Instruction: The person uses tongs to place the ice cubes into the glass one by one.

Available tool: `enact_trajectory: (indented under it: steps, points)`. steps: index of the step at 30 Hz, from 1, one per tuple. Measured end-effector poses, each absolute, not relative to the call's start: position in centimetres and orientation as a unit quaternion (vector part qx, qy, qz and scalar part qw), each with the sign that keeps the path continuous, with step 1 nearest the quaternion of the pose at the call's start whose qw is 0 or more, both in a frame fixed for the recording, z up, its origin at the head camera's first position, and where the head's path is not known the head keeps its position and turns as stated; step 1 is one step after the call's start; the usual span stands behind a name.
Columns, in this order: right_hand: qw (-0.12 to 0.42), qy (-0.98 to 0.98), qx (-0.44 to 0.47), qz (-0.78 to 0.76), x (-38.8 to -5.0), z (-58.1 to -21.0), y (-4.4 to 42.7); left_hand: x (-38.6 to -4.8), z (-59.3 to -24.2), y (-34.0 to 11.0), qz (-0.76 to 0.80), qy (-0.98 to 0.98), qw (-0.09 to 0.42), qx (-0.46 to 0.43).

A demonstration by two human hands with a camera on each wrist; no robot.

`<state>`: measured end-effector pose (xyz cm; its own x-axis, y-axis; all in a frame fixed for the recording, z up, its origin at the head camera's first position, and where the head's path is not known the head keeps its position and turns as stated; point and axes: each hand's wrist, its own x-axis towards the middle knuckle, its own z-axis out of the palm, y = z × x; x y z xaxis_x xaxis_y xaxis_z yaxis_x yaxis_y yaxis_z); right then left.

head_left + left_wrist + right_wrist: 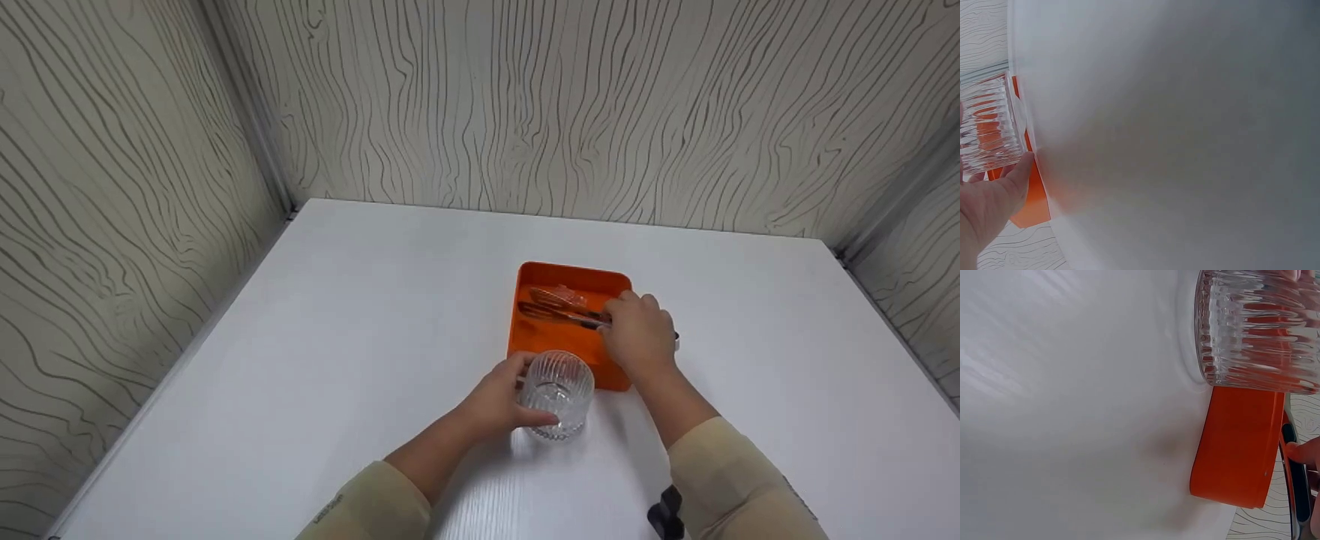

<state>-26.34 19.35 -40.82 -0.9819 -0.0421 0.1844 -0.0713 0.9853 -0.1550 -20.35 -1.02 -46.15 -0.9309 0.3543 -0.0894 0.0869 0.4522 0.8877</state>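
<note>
A clear ribbed glass (559,394) stands upright in front of an orange tray (562,345), and my left hand (499,401) grips it from the left. In the left wrist view, my left hand (994,205) has its thumb and fingers around the glass (991,126). My right hand (641,334) holds metal tongs (555,313) over the tray's right side, their tips toward its left wall. The right wrist view has my right hand (1311,461) pinching the tongs' dark handle (1296,478) beside the tray (1235,444). The glass (1258,332) is nearer that camera.
A small transparent item (570,295) lies in the back of the tray. Near the right sleeve, a black object (666,514) sits at the front of the white table (375,300). Wood-patterned panels (480,105) rise behind the table and at its sides.
</note>
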Motion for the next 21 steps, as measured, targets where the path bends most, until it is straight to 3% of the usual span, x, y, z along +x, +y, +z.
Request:
enact_trajectory:
  steps: [10, 21]
  points:
    - [0.077, -0.993, 0.016, 0.084, -26.34, -41.41, 19.17, -20.33, -46.05, -0.93, 0.5, 0.846, 0.13, 0.129]
    - [0.099, -0.99, 0.028, 0.098, -26.46, -41.82, 19.18, -20.64, -46.47, -1.08, 0.499, 0.844, 0.123, 0.152]
